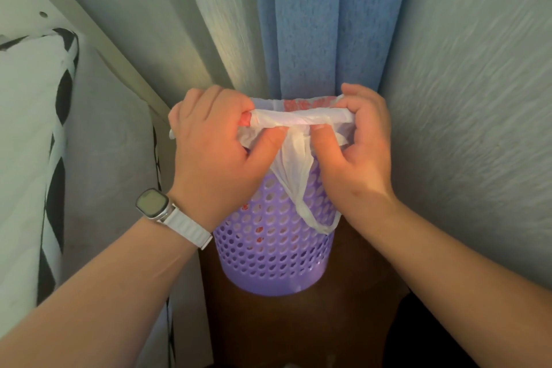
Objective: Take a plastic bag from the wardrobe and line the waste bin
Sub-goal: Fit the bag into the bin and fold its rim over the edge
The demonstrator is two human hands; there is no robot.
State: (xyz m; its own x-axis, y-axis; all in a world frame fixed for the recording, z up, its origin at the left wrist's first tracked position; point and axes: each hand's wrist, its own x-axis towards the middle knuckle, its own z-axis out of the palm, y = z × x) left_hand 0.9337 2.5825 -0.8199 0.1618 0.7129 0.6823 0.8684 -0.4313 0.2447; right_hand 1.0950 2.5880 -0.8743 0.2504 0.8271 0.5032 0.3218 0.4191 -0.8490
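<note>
A purple perforated waste bin stands on the dark brown floor at the centre. A thin white plastic bag with red print sits inside it, its edge folded over the near rim. One bag handle hangs as a loop down the bin's front. My left hand, with a watch on its wrist, grips the rolled bag edge at the rim's left. My right hand pinches the same edge at the rim's right. The bin's inside is hidden by the hands and the bag.
A blue curtain hangs right behind the bin, between pale grey-green curtains. A white cushion with black pattern and a light bed or sofa side stand close on the left. Dark floor lies in front.
</note>
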